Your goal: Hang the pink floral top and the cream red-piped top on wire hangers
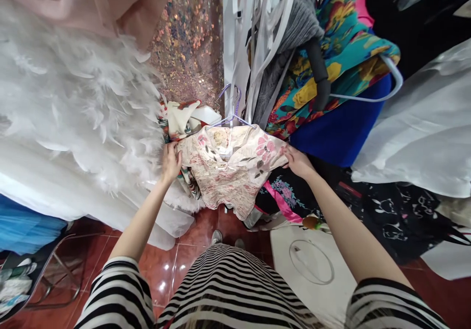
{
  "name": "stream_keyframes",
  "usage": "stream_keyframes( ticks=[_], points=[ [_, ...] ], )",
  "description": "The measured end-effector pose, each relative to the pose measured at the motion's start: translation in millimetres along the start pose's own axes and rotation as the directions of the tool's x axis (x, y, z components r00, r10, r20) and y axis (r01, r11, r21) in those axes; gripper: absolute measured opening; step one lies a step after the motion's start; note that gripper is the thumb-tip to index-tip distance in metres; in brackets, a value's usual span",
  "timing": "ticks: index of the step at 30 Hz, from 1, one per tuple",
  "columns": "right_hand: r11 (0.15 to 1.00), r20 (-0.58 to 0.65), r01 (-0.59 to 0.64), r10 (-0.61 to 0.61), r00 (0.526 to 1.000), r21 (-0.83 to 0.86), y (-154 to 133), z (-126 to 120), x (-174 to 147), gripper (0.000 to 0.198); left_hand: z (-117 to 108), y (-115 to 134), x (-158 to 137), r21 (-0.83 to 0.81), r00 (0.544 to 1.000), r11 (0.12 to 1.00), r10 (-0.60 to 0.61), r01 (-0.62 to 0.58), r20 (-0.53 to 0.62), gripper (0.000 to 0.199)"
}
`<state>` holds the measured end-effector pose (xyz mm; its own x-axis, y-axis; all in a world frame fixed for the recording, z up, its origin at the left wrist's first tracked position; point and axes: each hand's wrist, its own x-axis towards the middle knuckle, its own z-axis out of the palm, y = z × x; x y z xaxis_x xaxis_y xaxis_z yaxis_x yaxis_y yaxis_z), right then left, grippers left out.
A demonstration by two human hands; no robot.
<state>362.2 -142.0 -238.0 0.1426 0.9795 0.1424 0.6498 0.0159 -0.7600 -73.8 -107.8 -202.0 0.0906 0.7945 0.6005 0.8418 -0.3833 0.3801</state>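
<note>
I see my left hand [171, 161] and right hand [297, 162] each gripping a shoulder of the floral blouse [231, 169] on its lilac hanger [230, 108]; no label or writing is readable.

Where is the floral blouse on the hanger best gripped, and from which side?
Probably at its two shoulder ends, from the outer sides, where the left hand and right hand sit now. The floral blouse hangs limp from the hanger, and only there does the hanger stiffen the cloth.

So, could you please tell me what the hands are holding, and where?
Both hold the floral blouse: left hand and right hand at its shoulders.
</note>
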Motion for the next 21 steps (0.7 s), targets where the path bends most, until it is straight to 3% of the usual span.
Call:
stream_keyframes(
  ticks=[6, 10, 17, 21],
  points=[
    [0.986, 0.041, -0.165, 0.164, 0.986, 0.007, -5, 0, 1, 0.027, -2, -6, 10, -0.039, 0.993, 0.993, -0.115, 0.115, 0.012, 0.025],
    [0.993, -0.039, -0.111, 0.109, 0.993, -0.042, 1, 1, 1, 0.025, -7, -2, 10, -0.032, 0.987, 0.986, -0.163, 0.163, -0.006, 0.02],
    [0.988, -0.213, -0.124, 0.103, 0.972, -0.087, 14, 2, -3, 0.036, 3, 6, 0, -0.033, 0.985, 0.985, -0.17, 0.17, 0.01, 0.037],
    [0.992, -0.317, -0.044, 0.004, 0.948, -0.119, 13, 5, -7, 0.043, 8, 4, 0, -0.019, 0.979, 0.98, -0.199, 0.199, 0.035, 0.034]
  ],
)
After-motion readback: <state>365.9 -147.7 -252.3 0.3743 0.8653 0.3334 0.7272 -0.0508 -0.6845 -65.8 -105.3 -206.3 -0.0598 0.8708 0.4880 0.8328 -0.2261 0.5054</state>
